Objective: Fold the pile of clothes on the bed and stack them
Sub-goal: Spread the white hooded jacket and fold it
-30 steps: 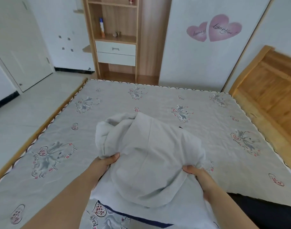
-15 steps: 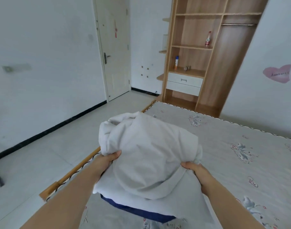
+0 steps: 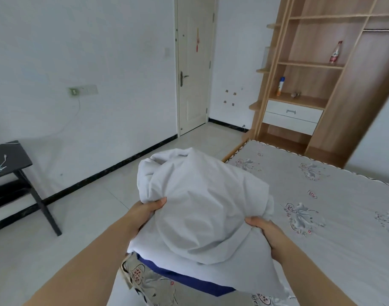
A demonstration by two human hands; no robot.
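Both hands hold a white garment (image 3: 202,206) bunched into a rounded bundle, lifted above the bed's (image 3: 334,250) near-left corner. The left hand (image 3: 145,212) grips the bundle's left side, thumb lying on top of the cloth and the fingers hidden beneath it. The right hand (image 3: 264,228) grips the right side the same way, thumb pressed over a fold and fingers tucked under. So each grip is closed on the white cloth, with nothing else held.

The lower part of the garment hangs down between the forearms toward the near edge of the bed. Just under it a dark blue cloth (image 3: 189,277) shows as a band along the garment's lower edge; whether it is part of the same garment or a separate piece cannot be told. The bed carries a grey cover printed with floral motifs, and its wooden frame shows at the far-left corner.

Beyond the bed's far edge stands a wooden shelf unit (image 3: 317,74) with two white drawers; a bottle (image 3: 335,52) stands on an upper shelf and a spray can (image 3: 281,86) on a lower one. A closed door (image 3: 194,67) is in the far wall. A black side table (image 3: 10,164) stands on the tiled floor at the left, well apart from the bed.
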